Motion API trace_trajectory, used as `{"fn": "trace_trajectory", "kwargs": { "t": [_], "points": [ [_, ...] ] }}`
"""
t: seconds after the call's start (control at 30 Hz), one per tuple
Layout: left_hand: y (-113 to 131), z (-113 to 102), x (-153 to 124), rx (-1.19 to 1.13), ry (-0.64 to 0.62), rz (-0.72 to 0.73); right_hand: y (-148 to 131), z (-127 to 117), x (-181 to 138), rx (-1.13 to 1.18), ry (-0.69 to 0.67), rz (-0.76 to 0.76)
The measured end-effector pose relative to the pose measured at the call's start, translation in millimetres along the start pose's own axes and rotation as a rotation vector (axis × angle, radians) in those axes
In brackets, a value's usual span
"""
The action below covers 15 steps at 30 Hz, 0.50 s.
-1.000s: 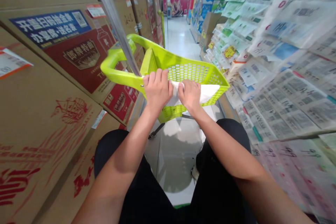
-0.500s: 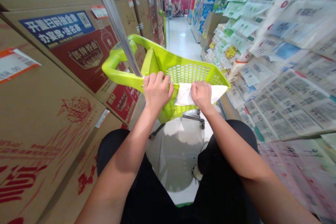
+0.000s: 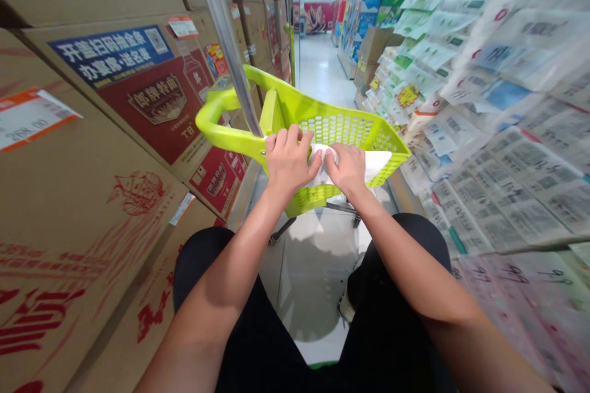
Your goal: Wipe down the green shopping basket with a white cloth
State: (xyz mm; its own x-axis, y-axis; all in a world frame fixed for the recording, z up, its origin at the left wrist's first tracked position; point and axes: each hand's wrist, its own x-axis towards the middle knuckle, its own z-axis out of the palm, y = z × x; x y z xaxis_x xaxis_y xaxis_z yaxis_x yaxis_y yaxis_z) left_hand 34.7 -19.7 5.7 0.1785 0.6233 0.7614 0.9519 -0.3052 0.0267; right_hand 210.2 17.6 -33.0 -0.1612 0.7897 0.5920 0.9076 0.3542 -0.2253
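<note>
A lime-green plastic shopping basket cart [image 3: 299,98] with a perforated body stands in front of my knees. My left hand [image 3: 288,159] is closed over its near rim, close to the handle end. A white cloth or paper wipe [image 3: 378,163] lies over the near rim and hangs down the outer side. On top of it, my right hand [image 3: 346,167] is closed, pressing it against the rim. The two thumbs are almost touching. Part of the wipe is hidden under my right hand. Beside my left hand rises a metal pole [image 3: 225,37].
Stacked cardboard cartons [image 3: 157,110] with price tags form a wall on the left. Packs of tissue paper [image 3: 516,159] are piled on the right. An open cardboard box [image 3: 369,52] stands farther along the tiled aisle [image 3: 318,67].
My right hand has slid left along the rim, bunching the wipe towards my left hand. The cart and my left hand appear slightly farther right in view.
</note>
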Motion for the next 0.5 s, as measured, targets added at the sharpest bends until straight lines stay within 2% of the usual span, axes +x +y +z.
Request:
{"fn": "trace_trajectory", "kwargs": {
  "t": [0.13, 0.4, 0.5],
  "points": [
    [-2.8, 0.2, -0.5, 0.016, -0.019, 0.052, -3.2, 1.1, 1.9, 0.025, -0.009, -0.003],
    [-3.5, -5.8, -1.9, -0.001, -0.024, 0.069, 52.7, -17.8, 0.8, -0.142, -0.098, 0.114],
    [1.2, -7.4, -3.5, -0.007, -0.02, 0.069, 63.8, -26.8, -2.0, -0.176, -0.125, 0.13]
  ]
}}
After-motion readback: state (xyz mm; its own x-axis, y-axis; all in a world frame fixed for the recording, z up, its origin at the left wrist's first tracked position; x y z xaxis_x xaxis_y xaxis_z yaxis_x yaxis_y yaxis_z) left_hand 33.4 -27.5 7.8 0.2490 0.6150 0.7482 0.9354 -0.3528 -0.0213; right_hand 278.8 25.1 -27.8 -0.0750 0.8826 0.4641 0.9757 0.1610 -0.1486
